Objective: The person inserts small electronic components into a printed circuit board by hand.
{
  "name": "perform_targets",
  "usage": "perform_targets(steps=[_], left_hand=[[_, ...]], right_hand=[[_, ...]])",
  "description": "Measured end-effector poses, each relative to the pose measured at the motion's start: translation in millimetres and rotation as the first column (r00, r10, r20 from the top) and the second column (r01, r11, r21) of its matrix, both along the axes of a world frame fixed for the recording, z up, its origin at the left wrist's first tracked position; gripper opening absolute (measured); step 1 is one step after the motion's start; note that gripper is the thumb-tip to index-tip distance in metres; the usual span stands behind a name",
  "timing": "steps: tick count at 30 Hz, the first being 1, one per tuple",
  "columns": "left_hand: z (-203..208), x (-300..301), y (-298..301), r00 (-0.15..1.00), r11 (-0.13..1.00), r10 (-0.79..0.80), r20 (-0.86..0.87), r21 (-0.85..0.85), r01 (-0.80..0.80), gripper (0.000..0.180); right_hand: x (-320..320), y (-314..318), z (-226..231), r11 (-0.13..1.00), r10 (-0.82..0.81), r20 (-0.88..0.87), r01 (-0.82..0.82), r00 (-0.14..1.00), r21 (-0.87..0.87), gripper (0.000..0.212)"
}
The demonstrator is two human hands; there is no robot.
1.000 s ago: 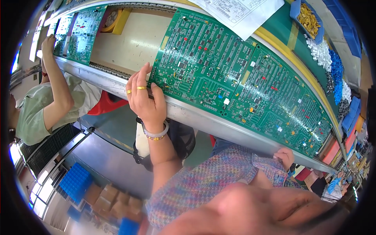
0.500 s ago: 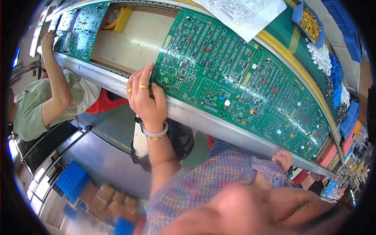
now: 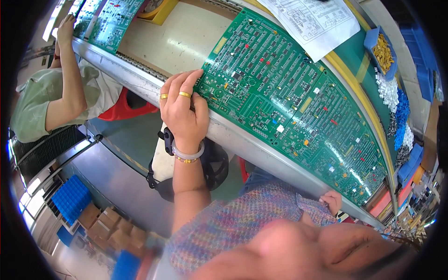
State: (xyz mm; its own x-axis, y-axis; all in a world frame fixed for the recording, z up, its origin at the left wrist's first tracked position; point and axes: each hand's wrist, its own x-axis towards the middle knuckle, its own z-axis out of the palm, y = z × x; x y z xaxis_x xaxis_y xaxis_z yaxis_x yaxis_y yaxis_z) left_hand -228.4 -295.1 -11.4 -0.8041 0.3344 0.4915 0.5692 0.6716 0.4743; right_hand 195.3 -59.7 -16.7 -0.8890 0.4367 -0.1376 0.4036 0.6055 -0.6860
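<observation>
A fisheye view looks down from the wearer's head. Nearest the camera, a blurred part of the wearer and a knitted multicoloured sleeve (image 3: 252, 219) fill the lower edge. The right hand (image 3: 332, 201) shows only in part, tucked under the near metal rail of the conveyor (image 3: 261, 148); whether it is open or closed around anything cannot be told.

Further out, the left hand (image 3: 183, 112), wearing two gold rings and a pale bangle, lies flat with its fingers (image 3: 186, 84) loosely curled over the near left edge of the large green printed circuit board (image 3: 289, 98). It presses on that edge rather than clasping it. Compared with a second ago, the hand and the board's edge sit in the same relation, so the grip looks unchanged; the board seems to be steadied in place on the line, resting between the rails.

Beyond the board lies a white sheet of printed diagrams (image 3: 317, 21). To the right, blue trays hold yellow parts (image 3: 385, 49), white parts (image 3: 389, 91) and blue parts.

Far left, another person in a pale green shirt (image 3: 39, 105) rests a hand on a second green circuit board (image 3: 109, 21) farther along the same line
</observation>
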Motion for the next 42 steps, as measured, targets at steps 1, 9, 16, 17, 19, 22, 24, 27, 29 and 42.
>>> perform_targets(steps=[1,9,16,17,19,22,24,27,29,42], left_hand=[[-0.4,1.0,0.3,1.0,1.0,0.001,0.001,0.006,-0.001,0.034],[-3.0,3.0,5.3,1.0,1.0,-0.026,-0.004,0.006,0.026,0.033],[-5.9,2.2,-11.6,0.999,0.995,-0.033,-0.013,-0.099,0.031,0.032],[-7.6,0.3,-12.7,0.998,0.99,-0.058,-0.026,-0.131,0.055,0.031],[-11.5,-2.5,-13.7,0.997,0.99,-0.077,0.017,-0.121,0.079,0.029],[-11.2,-3.4,-13.1,0.988,0.993,-0.067,0.143,-0.084,0.079,0.027],[-12.7,-3.9,-11.1,0.969,0.997,-0.036,0.244,-0.053,0.051,0.027],[-21.1,-13.3,-19.7,0.961,0.998,-0.032,0.273,-0.05,0.047,0.029],[-29.7,-21.9,-30.8,0.908,0.979,-0.143,0.395,0.188,0.073,0.032],[53.7,89.8,260.7,0.672,0.658,-0.741,0.01,-0.192,0.728,0.023]], right_hand=[[-11.9,-0.1,4.6,0.984,0.102,-0.13,-0.081,0.986,0.158,0.016],[-18.5,-3.2,7.2,0.971,0.131,-0.173,-0.091,0.976,0.223,0.017],[-50.0,-0.8,15.8,0.981,0.154,-0.279,-0.113,0.948,0.155,0.015],[-52.5,4.2,23.0,0.991,0.124,-0.295,-0.102,0.947,0.088,0.014],[-52.5,24.3,43.9,0.997,0.032,-0.317,-0.008,0.948,0.075,0.013],[-60.3,80.4,68.9,0.954,-0.135,-0.324,0.211,0.936,0.214,0.013],[-70.7,123.8,82.3,0.913,-0.215,-0.282,0.294,0.935,0.281,0.011],[-101.6,192.6,66.8,0.823,0.005,-0.321,0.178,0.947,0.539,0.012],[-133.1,216.3,51.0,0.82,0.069,-0.32,0.129,0.945,0.557,0.011],[-193.0,244.2,20.6,0.735,0.183,-0.206,0.006,0.961,0.678,0.005]])
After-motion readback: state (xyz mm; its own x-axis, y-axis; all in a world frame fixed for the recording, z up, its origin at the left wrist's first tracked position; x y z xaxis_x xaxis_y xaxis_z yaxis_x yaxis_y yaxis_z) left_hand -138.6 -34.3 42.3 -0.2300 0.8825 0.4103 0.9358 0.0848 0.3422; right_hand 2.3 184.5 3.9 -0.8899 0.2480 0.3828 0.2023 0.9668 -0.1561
